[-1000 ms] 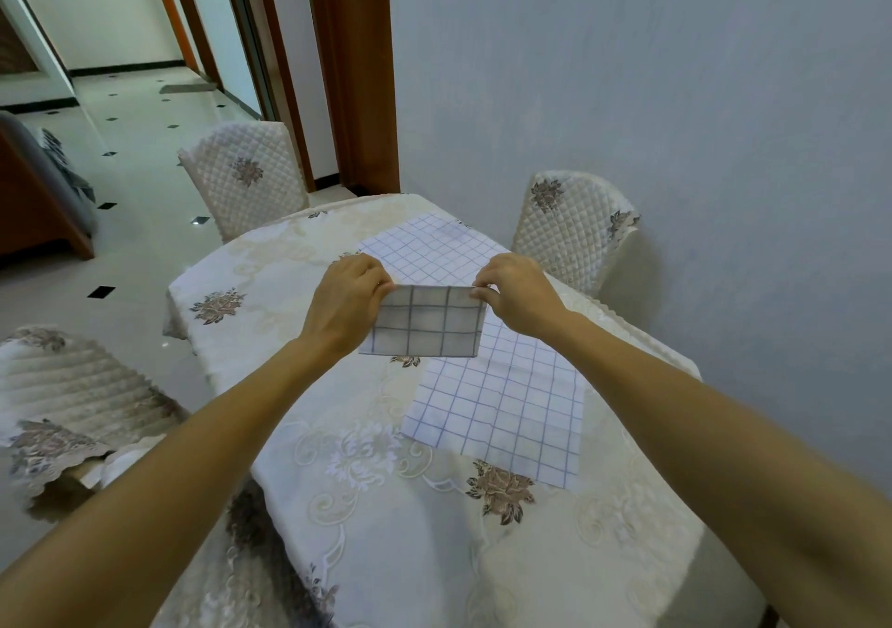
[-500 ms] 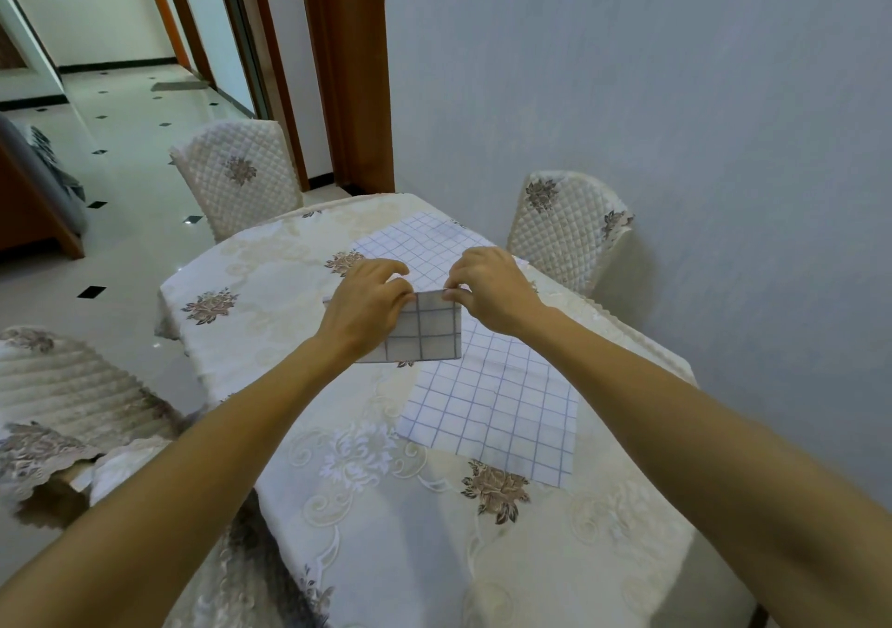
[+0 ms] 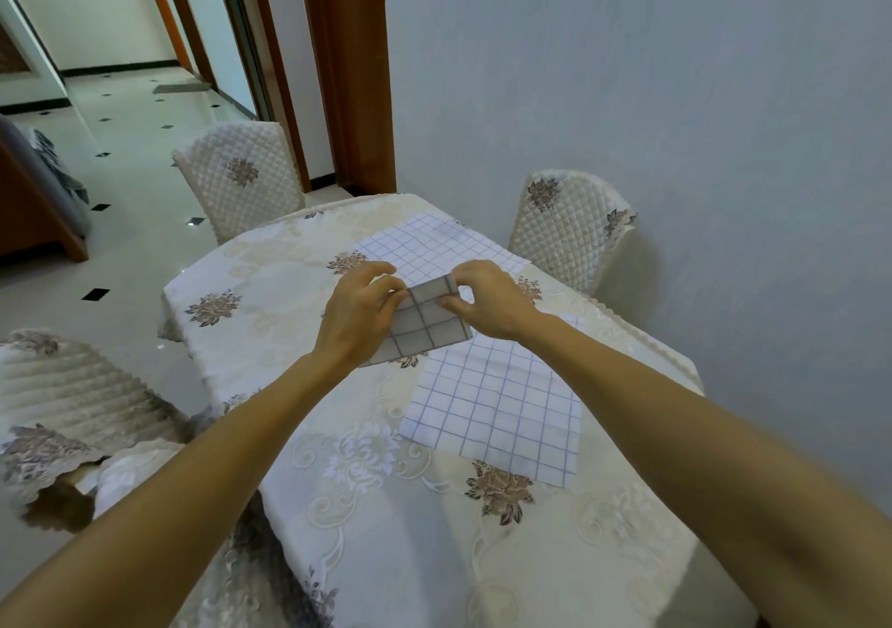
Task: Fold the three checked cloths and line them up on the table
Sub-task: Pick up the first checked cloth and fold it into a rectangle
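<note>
Both hands hold a small folded grey-checked cloth point(image 3: 425, 325) above the middle of the desk point(image 3: 367, 506), left hand point(image 3: 359, 311) and right hand point(image 3: 487, 301) pinching its top edge with their fingers. Two blue-checked cloths lie flat, one point(image 3: 434, 246) toward the far edge, one point(image 3: 502, 410) near the right edge.

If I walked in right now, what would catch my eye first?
Two bare arms reach in from below; the left hand and right hand pinch a small folded grey cloth at mid-table. Beneath and beyond it, two white checked cloths lie flat on a cream floral tablecloth, with quilted chairs around.
</note>
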